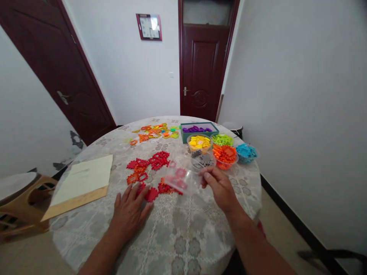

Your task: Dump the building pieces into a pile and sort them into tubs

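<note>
My left hand (130,210) rests low over the table with its fingers spread, and its fingertips touch or hover just above some red gear-shaped plastic pieces (151,194). Pinched between the thumb and fingers of my right hand (219,187) is a clear plastic bag (189,179), tilted over the table. Through it red pieces show; whether they lie inside it or behind it, I cannot tell. Around the bag are more red pieces (159,160) and orange-red pieces (132,178). Just beyond my right hand stands a clear bowl of grey pieces (204,160).
Clear bowls hold yellow (200,142), orange (225,154), lime-green (222,139) and blue pieces (246,152). A green box (186,136) contains purple pieces. Mixed pieces (155,132) lie at the back. On the left is a cream sheet (86,177) over brown board. The round table (160,244) has a patterned cloth.
</note>
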Demonstrator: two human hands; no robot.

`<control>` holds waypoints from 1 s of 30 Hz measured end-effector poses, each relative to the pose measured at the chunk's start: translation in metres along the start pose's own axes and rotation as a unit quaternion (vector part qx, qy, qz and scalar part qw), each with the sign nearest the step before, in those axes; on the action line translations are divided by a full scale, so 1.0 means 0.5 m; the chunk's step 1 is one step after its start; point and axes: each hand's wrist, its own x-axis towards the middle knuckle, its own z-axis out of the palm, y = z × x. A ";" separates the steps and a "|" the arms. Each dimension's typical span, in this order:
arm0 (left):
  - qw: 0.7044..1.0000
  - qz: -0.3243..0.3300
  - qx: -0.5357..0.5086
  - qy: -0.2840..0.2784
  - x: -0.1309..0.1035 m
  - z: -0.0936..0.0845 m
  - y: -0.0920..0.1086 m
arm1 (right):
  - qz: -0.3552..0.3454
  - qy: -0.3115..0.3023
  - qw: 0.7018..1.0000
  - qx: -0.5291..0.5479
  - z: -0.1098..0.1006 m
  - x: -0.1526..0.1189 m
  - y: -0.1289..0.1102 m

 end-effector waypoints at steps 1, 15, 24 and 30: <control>1.000 0.012 -0.003 0.003 0.002 -0.004 0.011 | -0.015 0.027 0.997 -0.074 -0.030 -0.031 -0.011; 0.995 0.097 -0.026 -0.003 0.120 0.011 0.165 | -0.183 0.106 0.796 -0.568 -0.301 -0.156 0.016; 0.996 0.080 -0.025 0.038 0.110 0.032 0.145 | -0.162 0.081 0.805 -0.565 -0.306 -0.165 0.062; 0.995 0.082 -0.038 0.033 0.109 0.021 0.151 | -0.155 0.067 0.820 -0.547 -0.296 -0.189 0.063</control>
